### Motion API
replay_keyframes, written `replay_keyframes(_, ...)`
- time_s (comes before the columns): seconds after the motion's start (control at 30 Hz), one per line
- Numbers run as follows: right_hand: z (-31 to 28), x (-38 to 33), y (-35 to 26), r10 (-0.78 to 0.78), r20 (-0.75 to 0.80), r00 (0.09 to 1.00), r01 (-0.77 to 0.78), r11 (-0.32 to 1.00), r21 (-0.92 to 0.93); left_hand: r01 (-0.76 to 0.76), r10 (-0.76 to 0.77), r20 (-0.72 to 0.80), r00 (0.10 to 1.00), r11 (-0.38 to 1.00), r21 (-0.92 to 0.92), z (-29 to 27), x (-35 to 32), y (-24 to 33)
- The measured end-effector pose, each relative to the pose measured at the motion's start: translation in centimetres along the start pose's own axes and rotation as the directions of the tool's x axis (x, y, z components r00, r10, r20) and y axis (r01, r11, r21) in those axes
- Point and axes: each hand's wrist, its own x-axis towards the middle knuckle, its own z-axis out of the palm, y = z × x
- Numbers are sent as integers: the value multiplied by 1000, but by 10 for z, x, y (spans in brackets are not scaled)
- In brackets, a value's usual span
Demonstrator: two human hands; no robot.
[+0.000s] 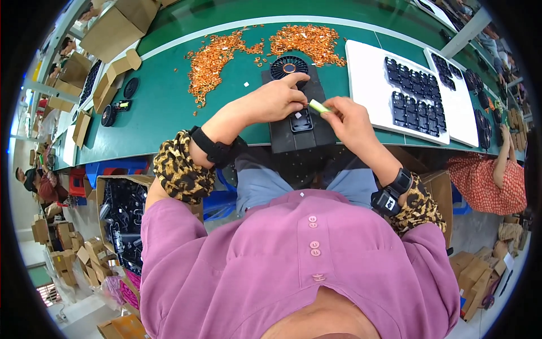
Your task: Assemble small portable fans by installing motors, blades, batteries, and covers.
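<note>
A black plastic part lies on a dark block (322,133) in front of me; its far end is a round spoked grille (289,68) with a copper-coloured ring in the middle, its near end a rectangular tray-like base (301,121) with a small white piece in it. My left hand (274,101) is over the part's middle, index finger stretched toward the grille, the other fingers curled together; what they pinch is hidden. Between thumb and fingers, my right hand (351,123) grips a pale green stick (319,106), its whitish tip close to the left fingertips.
Two heaps of orange rings (212,62) lie on the green table (164,116). On the right, white foam boards (367,85) hold rows of black parts (415,79). Black fan pieces (117,110) sit at left. A box of black parts (127,226) stands below; another person's arm (502,152) is at right.
</note>
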Motion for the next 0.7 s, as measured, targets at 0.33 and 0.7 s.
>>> replay_keyframes(0.33, 37, 6, -10, 314, 156, 937, -349, 879, 325, -53, 39, -139, 990, 993, -102, 12, -8, -10)
replay_keyframes(0.7, 55, -2, -13, -197, -98, 976, 180, 972, -153, 102, -44, -151, 988, 909, 404, 24, -9, 8)
